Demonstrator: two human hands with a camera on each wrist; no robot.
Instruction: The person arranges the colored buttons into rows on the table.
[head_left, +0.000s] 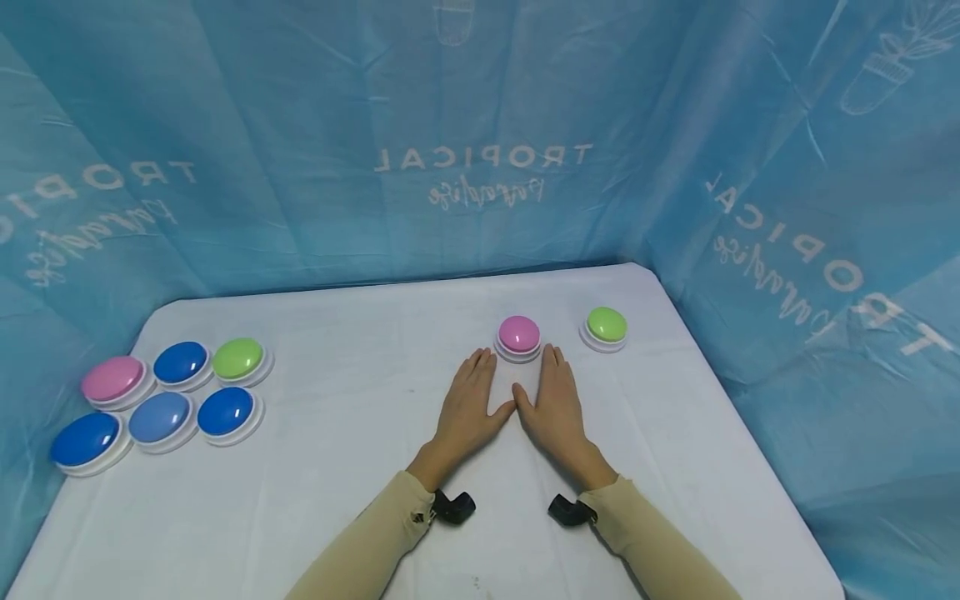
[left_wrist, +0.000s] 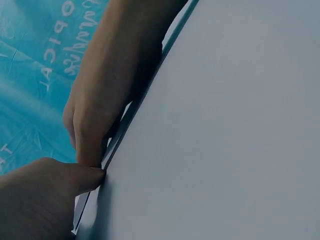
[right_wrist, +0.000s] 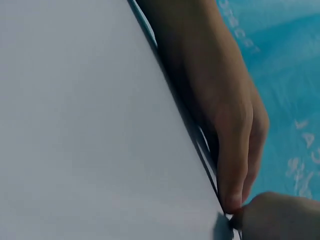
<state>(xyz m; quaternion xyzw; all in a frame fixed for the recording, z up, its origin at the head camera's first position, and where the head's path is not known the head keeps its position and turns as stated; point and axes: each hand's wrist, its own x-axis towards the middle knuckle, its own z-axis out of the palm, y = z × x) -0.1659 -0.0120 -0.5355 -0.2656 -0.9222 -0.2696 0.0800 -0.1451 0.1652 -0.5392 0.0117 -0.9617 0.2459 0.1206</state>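
Head view: left hand (head_left: 467,410) and right hand (head_left: 553,412), fingers straight, holding nothing, thumbs meeting; the glossy pink-domed, white-based round button (head_left: 519,335) sits between and slightly beyond their fingertips. Left wrist: thumbs together, button unseen. Right wrist: likewise; steady, matched hands should frame it best.

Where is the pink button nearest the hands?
The head view shows the pink button right of centre, just beyond the left hand and right hand, left of a green button.

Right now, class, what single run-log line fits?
left hand: fingers straight; right hand: fingers straight; thumbs: tips together; nearest button: pink, near fingertips
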